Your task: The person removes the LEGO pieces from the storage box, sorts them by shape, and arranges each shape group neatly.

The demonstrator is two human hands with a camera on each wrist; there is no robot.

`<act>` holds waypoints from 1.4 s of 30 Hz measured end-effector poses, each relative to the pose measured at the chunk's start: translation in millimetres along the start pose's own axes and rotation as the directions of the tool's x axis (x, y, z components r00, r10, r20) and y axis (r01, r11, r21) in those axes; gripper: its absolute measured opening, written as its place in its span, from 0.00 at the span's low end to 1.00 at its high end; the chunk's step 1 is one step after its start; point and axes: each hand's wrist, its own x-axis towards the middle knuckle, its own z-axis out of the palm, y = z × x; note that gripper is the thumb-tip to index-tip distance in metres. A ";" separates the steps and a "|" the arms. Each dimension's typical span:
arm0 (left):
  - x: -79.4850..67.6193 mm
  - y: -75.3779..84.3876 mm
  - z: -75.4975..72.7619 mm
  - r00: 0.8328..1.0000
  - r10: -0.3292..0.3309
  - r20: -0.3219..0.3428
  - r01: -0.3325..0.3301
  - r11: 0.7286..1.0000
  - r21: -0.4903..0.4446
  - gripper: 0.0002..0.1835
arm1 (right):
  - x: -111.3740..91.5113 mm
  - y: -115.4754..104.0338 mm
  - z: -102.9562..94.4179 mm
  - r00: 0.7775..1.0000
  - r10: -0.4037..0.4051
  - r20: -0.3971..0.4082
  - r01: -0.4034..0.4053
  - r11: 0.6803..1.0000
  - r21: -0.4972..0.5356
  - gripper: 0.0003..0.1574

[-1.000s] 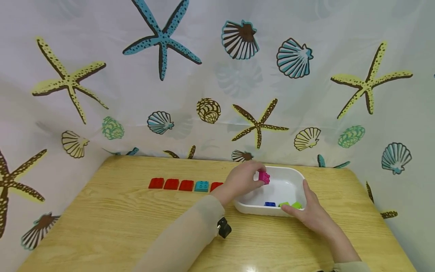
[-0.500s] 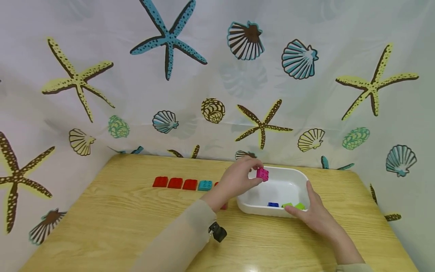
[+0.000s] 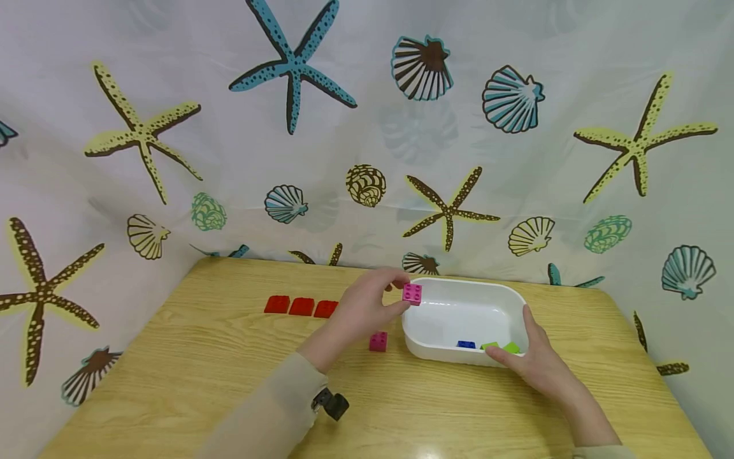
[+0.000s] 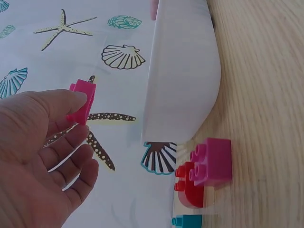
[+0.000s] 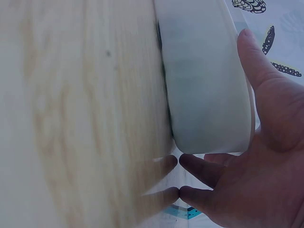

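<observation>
Between thumb and fingertips, my left hand (image 3: pixel 358 309) pinches a pink toy building brick (image 3: pixel 411 294) at the left rim of a white tub (image 3: pixel 441 352). The left wrist view shows that brick (image 4: pixel 84 102) held up side-on. My right hand (image 3: pixel 536 366) holds the tub's right front corner, thumb over the front rim and fingers along the right end. Inside the tub lie a blue brick (image 3: pixel 466 344) and lime green bricks (image 3: pixel 511 348), partly covered by the thumb. Another pink brick (image 3: pixel 378 342) sits on the table left of the tub.
Red bricks (image 3: pixel 301 306) stand in a row on the wooden table (image 3: pixel 201 370), its right part hidden by my left hand. A teal brick (image 4: pixel 189 221) and a red brick (image 4: pixel 192 192) of that row show in the left wrist view. A patterned curtain (image 3: pixel 344 127) hangs behind.
My left hand has carried the pink brick leftward from over the tub to its left rim. The pink brick on the table has come into view. My right hand keeps its hold.
</observation>
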 end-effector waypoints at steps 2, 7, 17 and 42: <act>-4.6 -5.6 -3.8 1.000 0.008 -0.013 -0.008 1.000 0.007 0.18 | -0.1 -0.1 -0.3 1.000 -0.005 -0.001 0.005 1.000 0.003 0.85; -18.5 -14.7 -15.8 1.000 -0.019 -0.022 0.019 1.000 0.022 0.18 | 0.7 1.0 -0.3 1.000 -0.011 -0.006 0.011 1.000 -0.007 0.85; -48.1 -37.7 -27.2 0.994 -0.108 -0.026 0.109 0.994 0.032 0.19 | 1.2 1.9 -0.5 1.000 -0.005 -0.004 0.005 1.000 -0.018 0.86; -77.1 -78.7 -6.6 0.950 -0.299 0.092 0.298 0.954 0.015 0.14 | 1.8 3.5 -0.7 1.000 -0.012 0.002 0.012 1.000 -0.010 0.86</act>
